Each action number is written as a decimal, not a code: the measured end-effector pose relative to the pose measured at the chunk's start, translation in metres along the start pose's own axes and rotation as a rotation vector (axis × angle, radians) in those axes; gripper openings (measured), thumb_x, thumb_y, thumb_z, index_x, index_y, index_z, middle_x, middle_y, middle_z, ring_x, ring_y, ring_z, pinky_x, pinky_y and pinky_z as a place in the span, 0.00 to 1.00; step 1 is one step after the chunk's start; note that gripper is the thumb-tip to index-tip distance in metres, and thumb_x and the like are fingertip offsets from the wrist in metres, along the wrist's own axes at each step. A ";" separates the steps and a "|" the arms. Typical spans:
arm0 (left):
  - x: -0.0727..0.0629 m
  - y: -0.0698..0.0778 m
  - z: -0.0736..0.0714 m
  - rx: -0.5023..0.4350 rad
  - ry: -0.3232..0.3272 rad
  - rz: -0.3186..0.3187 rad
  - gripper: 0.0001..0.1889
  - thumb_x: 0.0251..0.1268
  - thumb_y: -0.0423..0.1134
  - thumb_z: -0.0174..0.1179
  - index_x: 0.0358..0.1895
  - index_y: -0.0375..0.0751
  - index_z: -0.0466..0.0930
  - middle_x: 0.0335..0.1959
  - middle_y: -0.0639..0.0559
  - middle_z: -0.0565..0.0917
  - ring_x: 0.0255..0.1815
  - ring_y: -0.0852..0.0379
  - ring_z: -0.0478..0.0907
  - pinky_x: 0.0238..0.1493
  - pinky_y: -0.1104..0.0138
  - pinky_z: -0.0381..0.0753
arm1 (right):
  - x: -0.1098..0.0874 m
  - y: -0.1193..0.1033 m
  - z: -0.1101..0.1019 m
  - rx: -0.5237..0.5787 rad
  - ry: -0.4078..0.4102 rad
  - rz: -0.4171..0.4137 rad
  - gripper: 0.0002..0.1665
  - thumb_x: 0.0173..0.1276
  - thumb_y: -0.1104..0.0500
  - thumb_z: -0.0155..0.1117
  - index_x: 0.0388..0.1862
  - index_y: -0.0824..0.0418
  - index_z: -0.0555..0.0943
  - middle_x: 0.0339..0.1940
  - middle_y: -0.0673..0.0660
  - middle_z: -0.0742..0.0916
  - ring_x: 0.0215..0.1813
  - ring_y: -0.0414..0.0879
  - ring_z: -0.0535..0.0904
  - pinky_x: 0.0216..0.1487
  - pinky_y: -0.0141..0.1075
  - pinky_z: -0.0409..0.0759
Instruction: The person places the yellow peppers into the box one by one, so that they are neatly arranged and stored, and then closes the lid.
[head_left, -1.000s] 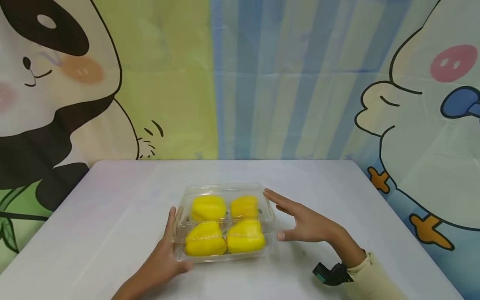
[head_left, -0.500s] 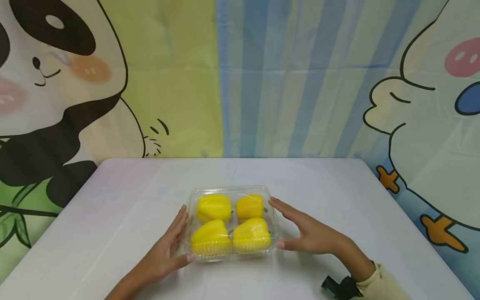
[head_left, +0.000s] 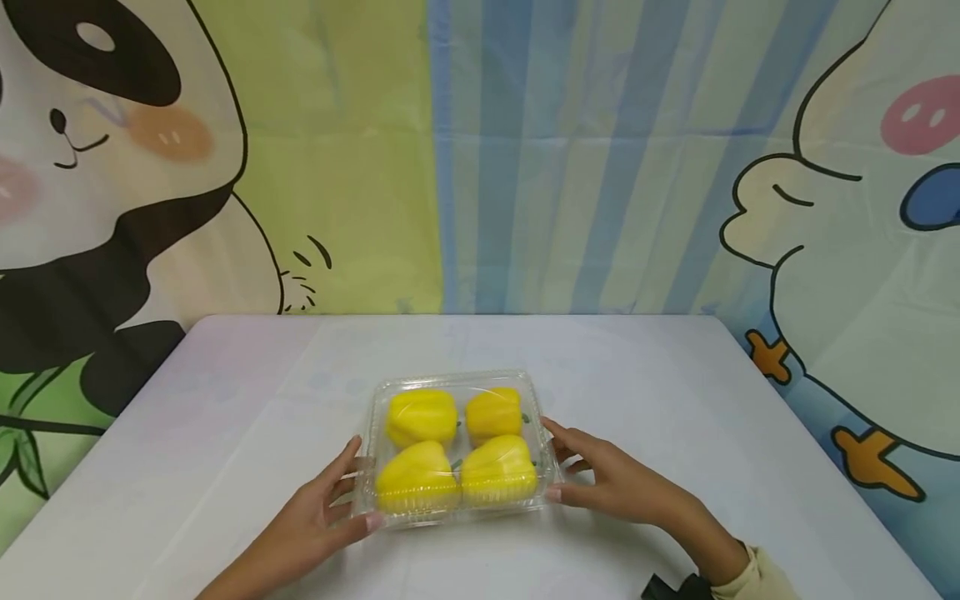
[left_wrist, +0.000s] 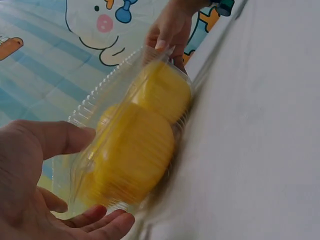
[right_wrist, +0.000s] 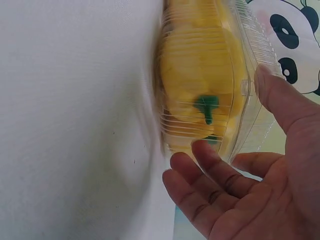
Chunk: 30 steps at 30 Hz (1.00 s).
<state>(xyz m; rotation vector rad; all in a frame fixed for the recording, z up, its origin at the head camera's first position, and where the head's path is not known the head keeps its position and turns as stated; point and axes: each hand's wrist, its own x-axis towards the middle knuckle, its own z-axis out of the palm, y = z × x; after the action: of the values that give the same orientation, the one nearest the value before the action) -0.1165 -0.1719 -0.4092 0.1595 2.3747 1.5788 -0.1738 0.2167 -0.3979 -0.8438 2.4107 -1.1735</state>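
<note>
A clear plastic clamshell box (head_left: pixel 454 518) with its lid down sits close over the table in front of me, turned slightly. Inside, several yellow bell peppers (head_left: pixel 498 468) show through the plastic; a green stem (right_wrist: pixel 207 107) appears in the right wrist view. My left hand (head_left: pixel 318 517) holds the box's left side, thumb at the near corner rim and fingers along the side wall. On the opposite side my right hand (head_left: pixel 615 483) grips the box, thumb at the rim near the front corner and fingers bent against the side wall.
The box stands on a white table (head_left: pixel 262 400) with a straight back edge. Behind it hangs a cloth backdrop (head_left: pixel 525 167) with stripes, a panda and another cartoon figure. A dark device (head_left: pixel 678 588) is strapped at my right wrist.
The lid, which stood a little raised at first, now lies down on the box. My right fingers have moved nearer and bent against the side; both hands have drawn slightly toward me.
</note>
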 end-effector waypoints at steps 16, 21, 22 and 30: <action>-0.003 -0.015 -0.018 -0.640 -0.163 -0.204 0.35 0.66 0.30 0.60 0.66 0.12 0.50 0.46 0.39 0.82 0.45 0.44 0.84 0.49 0.59 0.81 | -0.001 -0.002 0.007 0.174 -0.099 -0.009 0.49 0.72 0.56 0.60 0.80 0.60 0.41 0.44 0.54 0.83 0.41 0.46 0.79 0.45 0.37 0.80; -0.003 -0.016 -0.019 -0.674 -0.182 -0.197 0.34 0.67 0.29 0.60 0.65 0.11 0.51 0.45 0.38 0.83 0.46 0.42 0.84 0.50 0.58 0.81 | 0.001 -0.001 0.007 0.297 -0.118 -0.003 0.49 0.72 0.61 0.59 0.80 0.60 0.40 0.52 0.59 0.82 0.46 0.50 0.80 0.46 0.37 0.81; -0.003 -0.016 -0.019 -0.677 -0.178 -0.198 0.34 0.66 0.29 0.60 0.65 0.10 0.51 0.45 0.38 0.83 0.46 0.42 0.84 0.50 0.58 0.81 | 0.002 -0.001 0.007 0.329 -0.120 -0.003 0.50 0.72 0.62 0.59 0.80 0.59 0.39 0.54 0.60 0.81 0.47 0.51 0.80 0.46 0.37 0.81; -0.004 -0.015 -0.018 -0.712 -0.159 -0.234 0.32 0.65 0.27 0.60 0.65 0.11 0.53 0.45 0.35 0.83 0.45 0.42 0.84 0.50 0.58 0.80 | 0.001 0.004 0.009 0.513 -0.161 0.005 0.48 0.74 0.64 0.55 0.81 0.54 0.37 0.56 0.66 0.81 0.46 0.59 0.82 0.52 0.40 0.80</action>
<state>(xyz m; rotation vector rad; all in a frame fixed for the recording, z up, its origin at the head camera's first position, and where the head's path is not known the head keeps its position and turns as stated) -0.1173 -0.1947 -0.4156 -0.1331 1.5262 2.0755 -0.1720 0.2126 -0.4065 -0.7279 1.8533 -1.5581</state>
